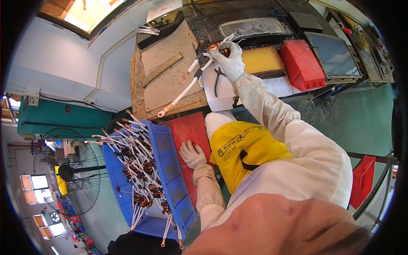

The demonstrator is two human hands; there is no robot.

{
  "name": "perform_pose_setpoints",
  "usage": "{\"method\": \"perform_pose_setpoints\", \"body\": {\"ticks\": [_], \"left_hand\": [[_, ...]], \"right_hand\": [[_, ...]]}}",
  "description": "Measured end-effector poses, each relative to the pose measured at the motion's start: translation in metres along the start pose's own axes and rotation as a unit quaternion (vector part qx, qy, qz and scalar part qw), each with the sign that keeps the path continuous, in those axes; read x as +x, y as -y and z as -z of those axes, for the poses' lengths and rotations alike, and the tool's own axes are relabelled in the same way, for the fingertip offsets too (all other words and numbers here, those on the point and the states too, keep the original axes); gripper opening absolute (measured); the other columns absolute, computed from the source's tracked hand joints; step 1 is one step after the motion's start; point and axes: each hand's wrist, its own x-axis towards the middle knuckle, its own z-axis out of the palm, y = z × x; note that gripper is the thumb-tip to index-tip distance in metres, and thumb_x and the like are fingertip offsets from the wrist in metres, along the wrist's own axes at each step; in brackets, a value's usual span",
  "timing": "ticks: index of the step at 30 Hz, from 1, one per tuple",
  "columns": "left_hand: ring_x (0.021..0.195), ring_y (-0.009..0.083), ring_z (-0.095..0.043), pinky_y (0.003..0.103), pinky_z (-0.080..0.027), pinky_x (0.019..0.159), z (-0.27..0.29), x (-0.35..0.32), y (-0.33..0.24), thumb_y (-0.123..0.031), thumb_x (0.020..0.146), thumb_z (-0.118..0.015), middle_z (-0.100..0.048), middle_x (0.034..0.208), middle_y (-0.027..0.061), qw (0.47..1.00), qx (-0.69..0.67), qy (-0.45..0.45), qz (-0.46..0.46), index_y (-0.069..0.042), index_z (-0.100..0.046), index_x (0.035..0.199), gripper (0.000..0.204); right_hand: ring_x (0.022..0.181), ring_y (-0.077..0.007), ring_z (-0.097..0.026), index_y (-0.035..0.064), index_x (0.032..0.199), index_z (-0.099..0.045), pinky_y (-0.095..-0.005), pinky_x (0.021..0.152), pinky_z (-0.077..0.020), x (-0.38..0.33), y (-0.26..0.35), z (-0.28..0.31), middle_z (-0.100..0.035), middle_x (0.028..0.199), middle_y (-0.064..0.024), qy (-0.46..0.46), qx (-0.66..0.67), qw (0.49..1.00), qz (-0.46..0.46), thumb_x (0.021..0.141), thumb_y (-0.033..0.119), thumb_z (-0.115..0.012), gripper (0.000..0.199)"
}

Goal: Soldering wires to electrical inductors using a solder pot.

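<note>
My right hand (pixel 230 63), in a white glove, is closed on a copper wire coil (pixel 213 47) over the workbench. White sleeved leads (pixel 185 91) with copper ring terminals hang from the coil toward the lower left. Below that hand, green-handled pliers (pixel 216 83) rest on a sheet of white paper (pixel 224 94). My left hand (pixel 193 155), gloved too, lies with its fingers spread on a red panel (pixel 187 127) beside the blue crate (pixel 170 170). Similar coils (pixel 142 199) with white leads fill much of that crate.
Right of the coil sit a tray of yellow material (pixel 262 60) and a red plastic bin (pixel 301 63). A grey-topped tray (pixel 250 28) lies behind them. A wooden strip (pixel 162 69) rests on the board at left. A large fan (pixel 66 172) stands left of the crate.
</note>
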Motion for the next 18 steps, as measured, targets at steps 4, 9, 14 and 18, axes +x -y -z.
{"method": "perform_pose_setpoints", "body": {"ticks": [4, 9, 14, 18], "left_hand": [[0.128, 0.0420, -0.058, 0.056, -0.043, 0.115, -0.001, -0.001, 0.000, -0.028, 0.091, -0.067, -0.061, 0.140, 0.0197, 1.000, -0.001, -0.009, -0.003, -0.010, -0.067, 0.129, 0.042], [0.129, 0.0419, -0.058, 0.056, -0.043, 0.115, -0.001, -0.001, 0.001, -0.028, 0.091, -0.068, -0.061, 0.140, 0.0193, 1.000, -0.004, -0.013, -0.002, -0.010, -0.067, 0.129, 0.043], [0.131, 0.0406, -0.056, 0.055, -0.042, 0.117, -0.002, -0.002, 0.001, -0.028, 0.090, -0.069, -0.060, 0.141, 0.0179, 1.000, 0.000, -0.003, 0.005, -0.011, -0.067, 0.130, 0.044], [0.134, 0.0383, -0.054, 0.053, -0.040, 0.119, -0.001, -0.002, 0.001, -0.028, 0.090, -0.068, -0.059, 0.144, 0.0162, 1.000, 0.004, 0.015, 0.021, -0.012, -0.067, 0.133, 0.046]], "right_hand": [[0.116, -0.0275, -0.055, 0.0073, 0.114, -0.067, -0.0369, 0.103, -0.0487, -0.008, 0.006, 0.001, -0.043, 0.138, -0.0184, 0.018, 0.014, 1.000, 0.002, 0.081, 0.031, -0.085, 0.045], [0.116, -0.0275, -0.054, 0.0070, 0.114, -0.066, -0.0373, 0.102, -0.0509, -0.018, 0.012, 0.003, -0.043, 0.137, -0.0186, 0.032, -0.046, 0.997, 0.058, 0.081, 0.029, -0.085, 0.044], [0.122, -0.0305, -0.052, 0.0063, 0.112, -0.065, -0.0377, 0.104, -0.0518, -0.029, 0.008, -0.006, -0.041, 0.138, -0.0198, 0.050, -0.028, 0.994, 0.093, 0.080, 0.022, -0.086, 0.041], [0.124, -0.0329, -0.053, 0.0068, 0.109, -0.066, -0.0377, 0.106, -0.0520, -0.031, -0.006, -0.027, -0.039, 0.139, -0.0203, 0.095, -0.067, 0.979, 0.165, 0.079, 0.018, -0.087, 0.038]]}}
